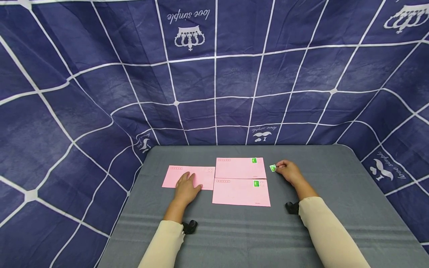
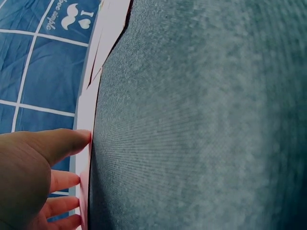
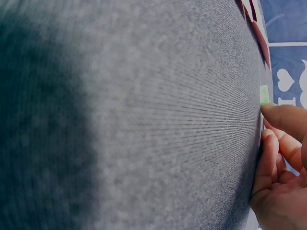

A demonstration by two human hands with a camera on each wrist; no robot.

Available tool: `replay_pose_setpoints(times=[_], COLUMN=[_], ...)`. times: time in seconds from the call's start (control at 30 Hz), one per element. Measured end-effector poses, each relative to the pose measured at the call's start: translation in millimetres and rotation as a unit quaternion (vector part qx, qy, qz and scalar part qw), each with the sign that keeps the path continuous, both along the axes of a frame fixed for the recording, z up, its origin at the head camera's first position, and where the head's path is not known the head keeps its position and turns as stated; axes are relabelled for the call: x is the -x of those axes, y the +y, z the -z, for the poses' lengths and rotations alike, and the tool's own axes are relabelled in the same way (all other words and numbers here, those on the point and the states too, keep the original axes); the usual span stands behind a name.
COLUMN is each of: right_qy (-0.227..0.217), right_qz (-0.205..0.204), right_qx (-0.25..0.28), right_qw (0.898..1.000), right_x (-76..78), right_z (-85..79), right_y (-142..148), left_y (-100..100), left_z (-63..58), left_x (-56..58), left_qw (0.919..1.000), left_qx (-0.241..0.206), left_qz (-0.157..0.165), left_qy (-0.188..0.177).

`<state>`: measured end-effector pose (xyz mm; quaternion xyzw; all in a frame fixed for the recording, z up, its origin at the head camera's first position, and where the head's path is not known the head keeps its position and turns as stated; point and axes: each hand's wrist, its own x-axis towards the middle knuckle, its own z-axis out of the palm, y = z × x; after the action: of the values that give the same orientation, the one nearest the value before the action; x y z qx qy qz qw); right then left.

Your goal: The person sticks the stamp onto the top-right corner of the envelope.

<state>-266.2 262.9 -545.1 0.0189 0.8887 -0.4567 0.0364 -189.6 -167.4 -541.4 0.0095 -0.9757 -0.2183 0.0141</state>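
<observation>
Grey cloth-covered table (image 1: 241, 238); flat on it: left pink envelope (image 1: 204, 176), far-right pink envelope (image 1: 234, 169), near-right pink envelope (image 1: 236, 193).

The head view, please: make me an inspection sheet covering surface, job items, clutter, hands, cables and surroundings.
Surface: grey cloth-covered table, slightly creased near the person.
Job items: pink upper envelope and lower envelope, each bearing a green stamp; pink left envelope, no stamp visible; one loose stamp.
Clutter: nothing seen.
Left hand: rests on the left envelope, fingers spread.
Right hand: pinches the loose stamp.
Cables: nothing seen.
Surroundings: blue fabric backdrop with white lines and prints.
</observation>
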Motion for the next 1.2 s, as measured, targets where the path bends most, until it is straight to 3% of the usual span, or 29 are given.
replay_pose_setpoints(times=[0.43,0.87,1.2], right_qy=[0.006,-0.004,-0.012], right_qz=[0.004,0.017,0.020], right_qx=[-0.001,-0.012,0.011], right_qw=[1.000,1.000,1.000], right_x=[-1.7,-0.7,0.7], right_z=[-0.6,-0.8,1.0], right_y=[1.3,0.4,2.4], left_y=[-4.4,-5.5,-6.1], left_z=[-3.3,-3.6,-5.4], left_x=[-0.6,-1.3,-2.6], left_qw=[0.9994,0.9984,0.9983], left_qx=[0.022,0.034,0.035], left_qz=[0.026,0.034,0.037], left_qy=[-0.011,-0.030,-0.029])
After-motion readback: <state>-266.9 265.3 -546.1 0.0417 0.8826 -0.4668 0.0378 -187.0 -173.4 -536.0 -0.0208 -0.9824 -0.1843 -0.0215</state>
